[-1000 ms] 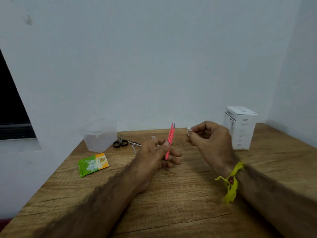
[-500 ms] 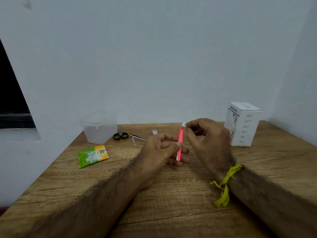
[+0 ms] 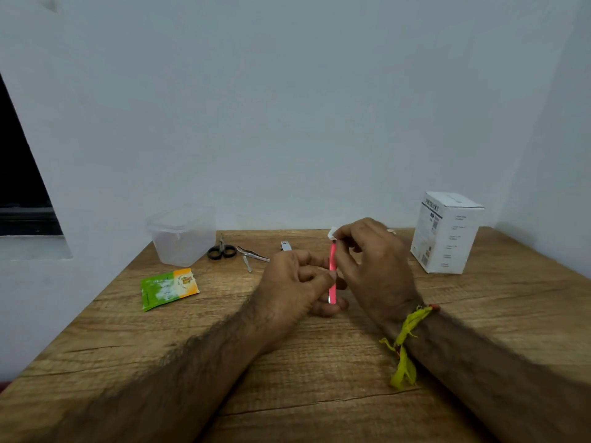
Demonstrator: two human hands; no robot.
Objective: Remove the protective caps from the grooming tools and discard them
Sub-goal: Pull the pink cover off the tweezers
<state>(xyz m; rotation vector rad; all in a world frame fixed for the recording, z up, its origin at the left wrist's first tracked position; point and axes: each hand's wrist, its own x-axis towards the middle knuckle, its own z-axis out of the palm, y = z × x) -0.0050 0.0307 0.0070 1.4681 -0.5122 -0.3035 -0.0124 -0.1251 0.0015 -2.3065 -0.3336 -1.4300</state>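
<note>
The left hand [image 3: 295, 282] grasps the pink tweezers [image 3: 332, 272] at mid-shaft and holds them upright above the wooden surface [image 3: 319, 394]. The right hand [image 3: 374, 257] pinches the small white cap [image 3: 332, 232] at the upper tip; whether the cap is seated on the tip or just clear of it cannot be told.

Procedure, as judged from this position:
- Maintain a firm left grip low on the shaft so the tool does not rotate.
- Draw the cap straight along the tool axis; avoid sideways bending, which may splay the tips.
- Keep the pinch closed until the cap reaches the discard point, probably the clear container [image 3: 182, 235] at the rear left.

The scissors [image 3: 221, 251] and the metal tools beside them lie untouched near the container.
</note>
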